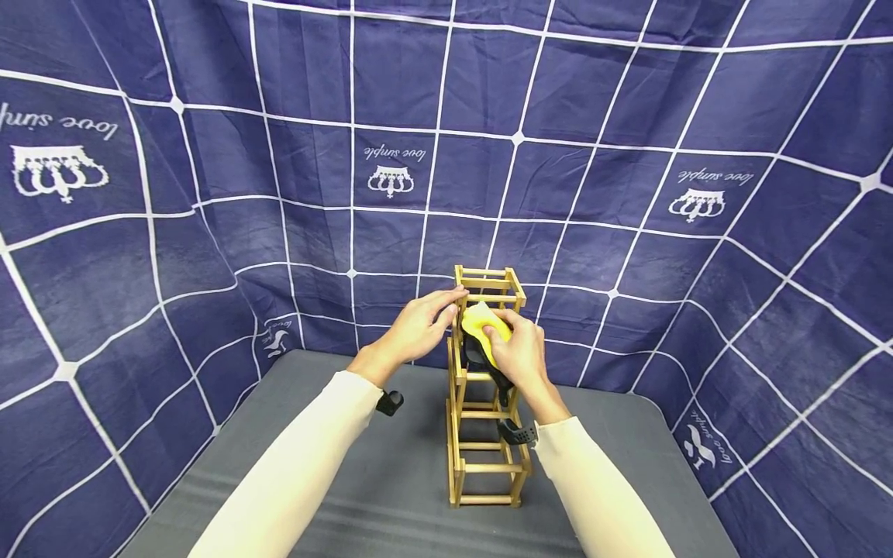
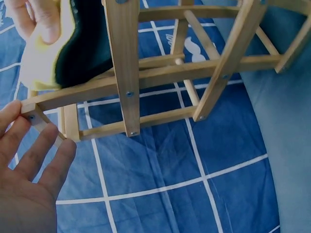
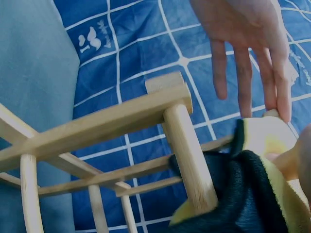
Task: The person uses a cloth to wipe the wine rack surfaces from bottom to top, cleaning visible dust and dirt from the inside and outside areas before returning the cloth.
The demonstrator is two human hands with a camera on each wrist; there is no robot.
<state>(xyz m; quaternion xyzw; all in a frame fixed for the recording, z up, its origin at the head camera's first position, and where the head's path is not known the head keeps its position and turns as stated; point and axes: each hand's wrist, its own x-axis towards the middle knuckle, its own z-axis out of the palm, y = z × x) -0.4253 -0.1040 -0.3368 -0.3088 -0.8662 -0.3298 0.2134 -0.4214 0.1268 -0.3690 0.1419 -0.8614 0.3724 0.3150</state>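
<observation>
A wooden rack [image 1: 491, 468] of slim bars and several open tiers stands upright on the grey surface. My right hand [image 1: 522, 349] pinches a two-sided cloth [image 1: 483, 319], yellow on one face and dark on the other, near the rack's upper part. In the right wrist view the dark side of the cloth [image 3: 243, 187] lies folded against an upper bar. At the rack's upper left, the extended fingers of my left hand [image 1: 418, 327] touch the frame. The left wrist view shows fingertips of this hand [image 2: 29, 170] against a wooden corner.
Grey padded surface [image 1: 391, 480] spreads under and around the rack. Behind it and on both sides hangs a blue curtain [image 1: 314, 170] with white grid lines and printed crowns. A black strap [image 1: 518, 432] sits at my right wrist, beside the rack's lower tiers.
</observation>
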